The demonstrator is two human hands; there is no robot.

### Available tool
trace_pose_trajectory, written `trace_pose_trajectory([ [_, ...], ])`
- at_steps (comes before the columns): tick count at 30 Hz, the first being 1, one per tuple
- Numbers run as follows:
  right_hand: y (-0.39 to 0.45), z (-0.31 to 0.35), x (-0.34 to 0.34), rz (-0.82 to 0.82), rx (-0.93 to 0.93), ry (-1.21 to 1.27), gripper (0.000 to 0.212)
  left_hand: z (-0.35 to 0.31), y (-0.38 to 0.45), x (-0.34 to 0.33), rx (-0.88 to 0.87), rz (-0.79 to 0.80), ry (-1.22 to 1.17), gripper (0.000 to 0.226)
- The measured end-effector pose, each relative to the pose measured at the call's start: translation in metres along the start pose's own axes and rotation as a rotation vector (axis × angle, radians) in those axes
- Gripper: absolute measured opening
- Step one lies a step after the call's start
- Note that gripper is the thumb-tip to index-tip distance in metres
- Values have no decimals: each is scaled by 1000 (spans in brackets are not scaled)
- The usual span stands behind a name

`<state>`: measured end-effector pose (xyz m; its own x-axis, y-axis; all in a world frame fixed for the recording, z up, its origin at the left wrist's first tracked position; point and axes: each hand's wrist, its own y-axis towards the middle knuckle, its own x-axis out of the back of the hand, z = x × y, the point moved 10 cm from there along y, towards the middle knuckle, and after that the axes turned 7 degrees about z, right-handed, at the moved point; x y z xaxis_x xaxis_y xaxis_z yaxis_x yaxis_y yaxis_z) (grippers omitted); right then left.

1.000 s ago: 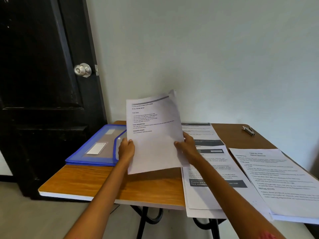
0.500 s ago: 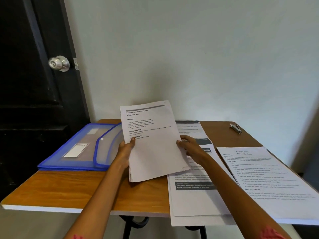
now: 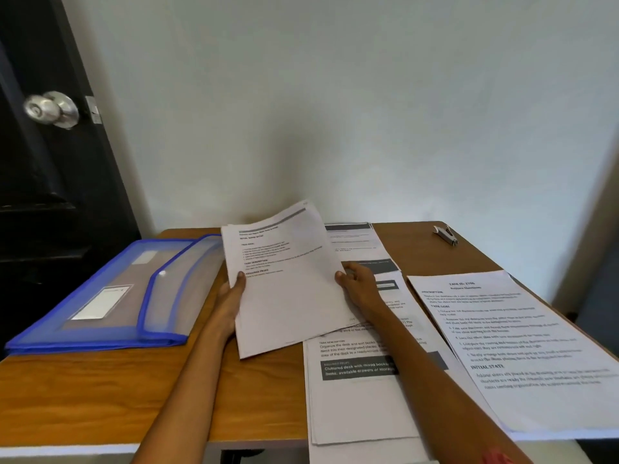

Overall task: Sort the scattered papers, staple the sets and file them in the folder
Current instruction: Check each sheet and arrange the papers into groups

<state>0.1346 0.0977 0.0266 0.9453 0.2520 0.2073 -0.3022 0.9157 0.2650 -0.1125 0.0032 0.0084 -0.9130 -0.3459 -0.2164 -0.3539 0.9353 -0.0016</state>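
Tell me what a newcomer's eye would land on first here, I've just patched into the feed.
First, the sheaf of papers held up at centre, the left hand gripping its left edge and the right hand its right. Next, the blue folder lying on the table's left side, and more printed sheets spread on the right. A small stapler sits at the far right corner.

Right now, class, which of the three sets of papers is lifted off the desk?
The left set, gripped by the left hand and right hand. The middle set and right set lie flat.
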Motion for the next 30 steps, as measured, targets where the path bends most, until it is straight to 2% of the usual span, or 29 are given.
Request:
trace_pose_trajectory([
  [8, 2, 4, 2, 24, 31, 122, 23, -5, 5, 4, -61, -18, 32, 37],
  [12, 1, 5, 1, 66, 8, 177, 19, -14, 6, 4, -122, -44, 103, 69],
  [18, -1, 5, -12, 244, -96, 220, 20, -6, 11, 5, -88, -16, 50, 67],
  [19, -2, 3, -15, 277, -128, 236, 23, -7, 11, 4, -102, -21, 61, 69],
  [22, -4, -3, -20, 338, -214, 325, 52, -12, 10, 4, -155, -24, 104, 75],
  [23, -4, -4, -18, 327, -225, 335, 52, -13, 11, 4, -167, -17, 115, 76],
  [27, -3, 3, -12, 239, -149, 198, 24, -18, 12, 9, -184, -39, 109, 78],
  [30, -2, 6, -13, 263, -73, 298, 35, -21, 10, 19, -216, -96, 90, 74],
])
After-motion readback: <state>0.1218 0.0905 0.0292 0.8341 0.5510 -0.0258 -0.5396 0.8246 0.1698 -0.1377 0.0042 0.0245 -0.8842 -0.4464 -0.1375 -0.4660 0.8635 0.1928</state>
